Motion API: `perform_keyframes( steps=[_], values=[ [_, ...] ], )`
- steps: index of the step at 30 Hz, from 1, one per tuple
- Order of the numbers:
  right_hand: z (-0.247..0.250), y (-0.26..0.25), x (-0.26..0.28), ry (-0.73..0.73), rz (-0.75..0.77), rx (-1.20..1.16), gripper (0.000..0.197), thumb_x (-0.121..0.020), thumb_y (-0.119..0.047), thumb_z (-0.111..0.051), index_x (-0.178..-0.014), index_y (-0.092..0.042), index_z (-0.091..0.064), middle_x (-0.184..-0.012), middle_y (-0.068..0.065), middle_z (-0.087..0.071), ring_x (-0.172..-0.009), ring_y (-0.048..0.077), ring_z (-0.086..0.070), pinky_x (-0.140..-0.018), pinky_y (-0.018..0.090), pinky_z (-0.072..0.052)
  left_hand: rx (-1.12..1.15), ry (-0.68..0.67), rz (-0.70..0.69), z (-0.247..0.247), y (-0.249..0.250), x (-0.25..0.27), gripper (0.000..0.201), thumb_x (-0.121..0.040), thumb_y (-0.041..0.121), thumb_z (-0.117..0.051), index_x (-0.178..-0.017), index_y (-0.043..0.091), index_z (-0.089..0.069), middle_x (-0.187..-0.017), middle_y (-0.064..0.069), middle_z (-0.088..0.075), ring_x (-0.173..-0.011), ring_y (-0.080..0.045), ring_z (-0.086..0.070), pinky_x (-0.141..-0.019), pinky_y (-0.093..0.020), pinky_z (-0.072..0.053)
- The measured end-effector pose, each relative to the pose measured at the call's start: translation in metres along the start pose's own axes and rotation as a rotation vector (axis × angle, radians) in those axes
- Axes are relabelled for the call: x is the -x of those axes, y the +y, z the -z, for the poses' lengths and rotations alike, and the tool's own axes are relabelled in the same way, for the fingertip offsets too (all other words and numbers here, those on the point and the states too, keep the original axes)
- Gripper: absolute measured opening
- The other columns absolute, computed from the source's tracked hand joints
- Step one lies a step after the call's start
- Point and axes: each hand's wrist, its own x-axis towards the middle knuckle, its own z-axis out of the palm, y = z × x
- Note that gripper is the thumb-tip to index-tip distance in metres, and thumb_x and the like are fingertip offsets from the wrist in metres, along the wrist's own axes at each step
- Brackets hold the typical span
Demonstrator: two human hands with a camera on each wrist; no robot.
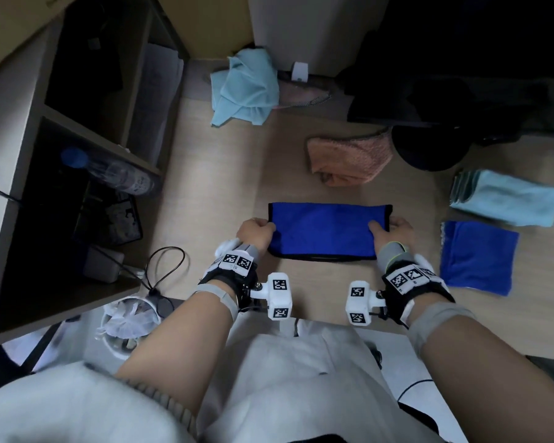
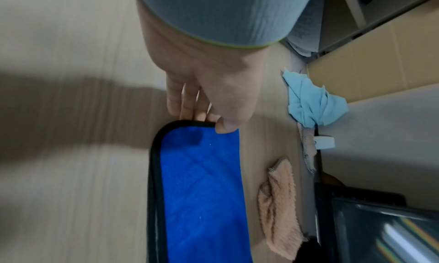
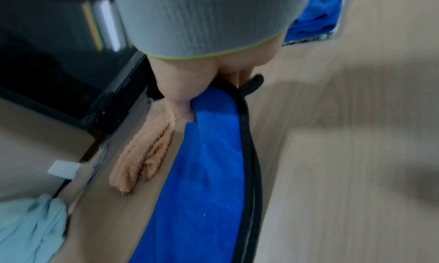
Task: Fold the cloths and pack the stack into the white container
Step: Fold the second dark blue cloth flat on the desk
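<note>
Because the next fold needs both ends held level, the left hand (image 1: 256, 233) and right hand (image 1: 392, 231) are each pinching an end of the blue cloth (image 1: 325, 231), thumbs on top and fingers curled under. It is lying half-folded just left of the folded stack (image 1: 480, 255), probably to be added there; no white container is showing.

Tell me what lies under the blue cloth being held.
Under the blue cloth gripped by the left hand and right hand shows only a folded-under layer with black edging and the wooden table. Anything beneath its middle is covered.
</note>
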Motion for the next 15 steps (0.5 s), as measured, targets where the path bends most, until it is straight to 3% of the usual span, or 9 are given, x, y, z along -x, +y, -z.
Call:
perform_keyframes(
  steps=[2,5,8,9,12,15],
  values=[
    [0.007,-0.002,0.002,-0.025,0.048,-0.053,0.043,-0.084,-0.025,-0.067,-0.122,-0.007,-0.058,-0.111,0.009,-0.066,-0.097,0.027,-0.062,-0.076,0.026,-0.044,0.051,-0.053,-0.004,-0.010,0.004,0.005,0.025,-0.087,0.022,-0.062,-0.108,0.014,-0.072,-0.103,-0.004,-0.069,-0.099,-0.026,-0.063,-0.086,-0.027,-0.045],
    [0.000,-0.014,0.010,-0.125,0.119,-0.114,0.041,-0.080,-0.022,-0.070,-0.118,-0.010,-0.061,-0.107,0.006,-0.068,-0.088,0.021,-0.062,-0.076,0.026,-0.048,0.101,-0.093,-0.018,-0.017,0.006,0.012,0.010,-0.080,0.023,-0.060,-0.077,0.016,-0.066,-0.078,-0.005,-0.064,-0.077,-0.026,-0.056,-0.074,-0.033,-0.046],
    [-0.021,-0.028,0.022,-0.256,0.184,-0.117,0.049,-0.077,-0.023,-0.075,-0.122,-0.011,-0.059,-0.099,0.007,-0.067,-0.085,0.021,-0.063,-0.076,0.028,-0.049,0.139,-0.064,-0.029,-0.012,0.003,0.014,0.019,-0.084,0.026,-0.058,-0.095,0.017,-0.071,-0.089,-0.006,-0.067,-0.084,-0.026,-0.060,-0.085,-0.034,-0.049],
    [-0.028,-0.033,0.025,-0.276,0.212,-0.067,0.050,-0.077,-0.025,-0.076,-0.123,-0.013,-0.059,-0.092,0.004,-0.064,-0.082,0.020,-0.061,-0.074,0.027,-0.047,0.152,-0.049,-0.032,-0.009,0.002,0.013,0.017,-0.086,0.025,-0.057,-0.092,0.017,-0.071,-0.087,-0.006,-0.067,-0.082,-0.026,-0.060,-0.085,-0.033,-0.049],
    [-0.052,-0.043,0.033,-0.342,0.274,0.080,0.054,-0.077,-0.027,-0.076,-0.127,-0.019,-0.056,-0.078,-0.005,-0.056,-0.081,0.016,-0.057,-0.077,0.027,-0.046,0.217,-0.076,-0.023,0.001,-0.004,0.010,0.030,-0.082,0.021,-0.051,-0.052,0.018,-0.052,-0.054,0.000,-0.051,-0.057,-0.022,-0.044,-0.063,-0.030,-0.038],
    [-0.077,-0.047,0.036,-0.398,0.298,0.234,0.057,-0.076,-0.030,-0.075,-0.128,-0.022,-0.053,-0.074,-0.007,-0.056,-0.084,0.018,-0.059,-0.081,0.029,-0.048,0.262,-0.135,0.012,0.006,-0.008,0.001,0.028,-0.075,0.022,-0.055,-0.048,0.019,-0.048,-0.055,-0.003,-0.048,-0.059,-0.021,-0.041,-0.061,-0.031,-0.035]
  ],
)
